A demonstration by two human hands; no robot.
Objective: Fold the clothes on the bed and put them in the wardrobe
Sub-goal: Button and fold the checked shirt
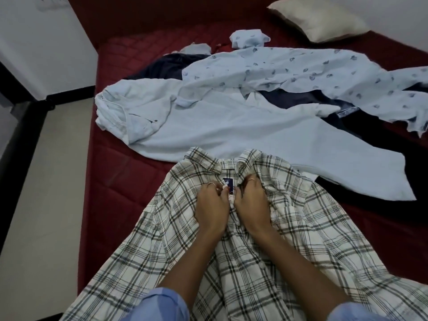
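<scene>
While both sets of fingers are curling narrowly into the cloth, the left hand (212,202) and the right hand (252,202) are gripping the plaid shirt (243,262) just below its collar, one on each side of the front opening. The left fingers (214,185) are pinching the left edge of the opening, where a white button is showing by the thumb; the right fingers (251,181) are bunching the right edge. A ring is showing on each hand. Between the two hands, the dark blue neck label (228,183) is peeking out, touching neither palm as far as can be told.

The plaid shirt is lying on the dark red bed (120,186), its collar pointing away from the person and its lower part spreading toward the person's light blue sleeves (162,306). Just beyond the plaid shirt's collar, touching it, the plain pale blue shirt (220,128) is lying spread out, its own collar far off to the left of the plaid shirt. Beyond that again, the printed blue shirt (289,70) is stretching off to the right, partly overlapping the plain one. A dark navy garment (301,98) is showing beneath both of them. Well beyond the plaid shirt, at the far right of the bed, a cream pillow (317,19) is resting. To the plaid shirt's left, past the bed's edge, pale floor (46,205) is showing.
</scene>
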